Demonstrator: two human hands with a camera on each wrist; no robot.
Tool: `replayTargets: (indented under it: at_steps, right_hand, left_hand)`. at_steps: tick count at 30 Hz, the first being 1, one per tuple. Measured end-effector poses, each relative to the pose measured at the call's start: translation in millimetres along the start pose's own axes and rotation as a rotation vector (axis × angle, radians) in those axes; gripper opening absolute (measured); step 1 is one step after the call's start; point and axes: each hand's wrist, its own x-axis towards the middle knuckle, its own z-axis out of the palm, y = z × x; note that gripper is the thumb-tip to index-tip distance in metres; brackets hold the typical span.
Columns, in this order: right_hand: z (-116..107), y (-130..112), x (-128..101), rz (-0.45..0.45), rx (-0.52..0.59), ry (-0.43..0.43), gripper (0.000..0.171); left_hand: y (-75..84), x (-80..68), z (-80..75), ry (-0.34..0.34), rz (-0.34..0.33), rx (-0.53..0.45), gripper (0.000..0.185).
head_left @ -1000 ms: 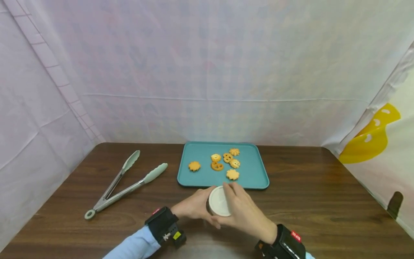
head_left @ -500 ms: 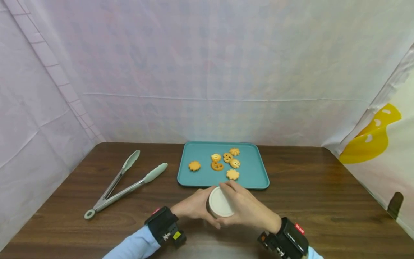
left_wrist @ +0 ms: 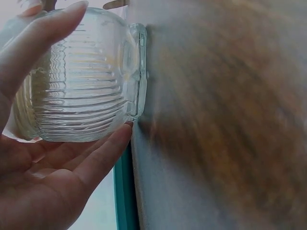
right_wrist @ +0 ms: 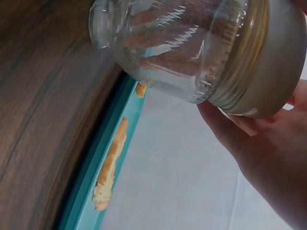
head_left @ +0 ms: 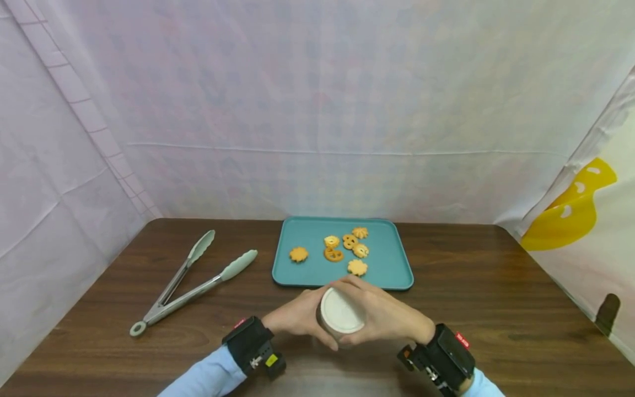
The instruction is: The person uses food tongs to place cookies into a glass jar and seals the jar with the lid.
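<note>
Staged recording booth: white cloth backdrop [head_left: 317, 110] round wooden table [head_left: 496, 298].

The jar [left_wrist: 81, 76] is clear ribbed glass, glossy, and its lid [head_left: 342, 316] looks like smooth matt white plastic. The worktop [head_left: 476, 298] is dark wood with a visible grain and slight shine. The tray [head_left: 392, 264] is smooth teal plastic, the tongs [head_left: 190, 284] are shiny metal with matt pale-green tips, and wrinkled cloth [head_left: 317, 110] hangs behind.
</note>
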Motion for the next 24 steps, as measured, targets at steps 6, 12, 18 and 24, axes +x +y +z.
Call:
replayTargets:
  at_steps: [6,12,18,24]
  right_hand:
    - [-5,-2,-2,-0.007,0.013,-0.003,0.081]
    - [-15,-3,-7,0.017,0.027,0.022,0.081]
    - [-19,1,-23,0.012,0.071,0.049,0.079]
    - [-25,7,-45,0.061,0.004,0.088,0.08]
  left_hand:
    - [0.1,0.5,0.5,-0.013,-0.002,-0.022,0.099]
    - [0.0,1.0,-0.8,-0.029,-0.049,-0.046,0.097]
    - [0.2,0.7,0.8,-0.031,-0.059,-0.02,0.079]
    - [1.5,-0.9,1.0,-0.026,-0.059,-0.056,0.073]
